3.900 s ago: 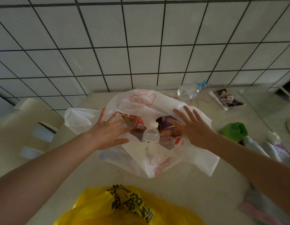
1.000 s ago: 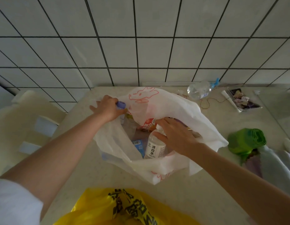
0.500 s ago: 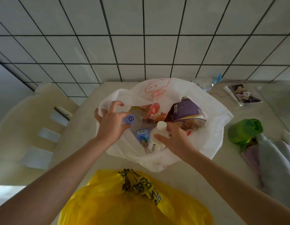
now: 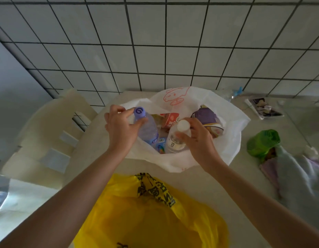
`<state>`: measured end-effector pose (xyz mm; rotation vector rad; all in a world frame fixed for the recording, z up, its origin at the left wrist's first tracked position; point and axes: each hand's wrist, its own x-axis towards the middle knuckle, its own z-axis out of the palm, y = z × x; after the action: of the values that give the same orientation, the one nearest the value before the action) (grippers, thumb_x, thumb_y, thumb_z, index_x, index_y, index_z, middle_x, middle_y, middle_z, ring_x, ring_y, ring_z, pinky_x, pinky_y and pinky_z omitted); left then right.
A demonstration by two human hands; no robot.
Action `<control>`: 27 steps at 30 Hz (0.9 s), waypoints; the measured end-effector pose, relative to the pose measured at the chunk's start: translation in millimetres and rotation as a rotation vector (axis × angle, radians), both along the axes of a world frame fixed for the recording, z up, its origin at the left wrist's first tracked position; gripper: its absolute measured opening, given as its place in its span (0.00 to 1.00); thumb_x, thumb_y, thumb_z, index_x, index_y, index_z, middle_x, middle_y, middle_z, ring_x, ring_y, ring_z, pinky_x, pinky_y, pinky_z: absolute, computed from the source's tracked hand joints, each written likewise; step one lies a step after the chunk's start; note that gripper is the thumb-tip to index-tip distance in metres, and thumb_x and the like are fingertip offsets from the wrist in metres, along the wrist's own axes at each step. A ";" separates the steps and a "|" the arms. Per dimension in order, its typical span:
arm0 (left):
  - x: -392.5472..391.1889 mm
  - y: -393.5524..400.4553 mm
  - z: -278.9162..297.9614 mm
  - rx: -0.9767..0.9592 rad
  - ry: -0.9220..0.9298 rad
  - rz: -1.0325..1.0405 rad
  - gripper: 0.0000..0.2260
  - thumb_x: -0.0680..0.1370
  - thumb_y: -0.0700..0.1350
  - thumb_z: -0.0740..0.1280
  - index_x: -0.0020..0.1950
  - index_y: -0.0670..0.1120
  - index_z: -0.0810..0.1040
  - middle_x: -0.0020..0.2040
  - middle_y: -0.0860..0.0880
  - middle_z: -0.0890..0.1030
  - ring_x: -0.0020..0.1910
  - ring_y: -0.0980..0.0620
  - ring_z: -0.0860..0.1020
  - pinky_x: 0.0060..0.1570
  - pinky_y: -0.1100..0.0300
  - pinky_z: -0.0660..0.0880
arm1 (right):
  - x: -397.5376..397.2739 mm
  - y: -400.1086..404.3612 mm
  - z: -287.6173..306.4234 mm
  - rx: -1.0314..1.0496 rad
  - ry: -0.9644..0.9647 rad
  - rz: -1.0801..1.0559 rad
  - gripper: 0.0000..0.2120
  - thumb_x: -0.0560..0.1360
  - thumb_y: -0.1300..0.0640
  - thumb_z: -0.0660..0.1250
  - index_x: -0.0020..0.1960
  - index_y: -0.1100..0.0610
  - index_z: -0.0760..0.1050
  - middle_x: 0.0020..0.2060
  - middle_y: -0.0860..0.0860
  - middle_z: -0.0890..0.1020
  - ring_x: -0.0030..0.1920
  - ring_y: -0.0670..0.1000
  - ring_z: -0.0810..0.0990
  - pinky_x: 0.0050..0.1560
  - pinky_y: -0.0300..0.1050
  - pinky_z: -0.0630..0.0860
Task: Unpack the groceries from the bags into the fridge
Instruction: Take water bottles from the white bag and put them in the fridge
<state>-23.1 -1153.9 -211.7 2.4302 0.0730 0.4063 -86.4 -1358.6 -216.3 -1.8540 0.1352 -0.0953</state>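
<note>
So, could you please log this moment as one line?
left hand: holds purple-capped bottle | right hand: holds white-capped bottle | both over white bag

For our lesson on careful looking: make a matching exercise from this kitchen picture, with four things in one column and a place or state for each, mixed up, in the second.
Things
1. purple-capped bottle
2. white-capped bottle
3. yellow bag
4. green roll

Places or states
A. lies on the counter, right of the white bag
B. held by the right hand
C. nearest the camera, on the counter
D. held by the left hand

Pairs: 1-D, 2-B, 3-C, 4-A
</note>
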 end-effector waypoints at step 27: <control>-332.4 169.5 25.2 -0.767 -0.081 0.164 0.10 0.73 0.35 0.71 0.51 0.43 0.74 0.51 0.47 0.83 0.52 0.54 0.81 0.44 0.67 0.76 | -202.2 186.1 45.6 0.024 -0.069 0.509 0.13 0.70 0.56 0.74 0.52 0.47 0.75 0.47 0.46 0.82 0.51 0.49 0.81 0.48 0.50 0.80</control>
<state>-355.5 -984.4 -186.5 1.6546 0.3307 0.4471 -288.6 -1172.5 -170.6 -1.8059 -0.3819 0.1955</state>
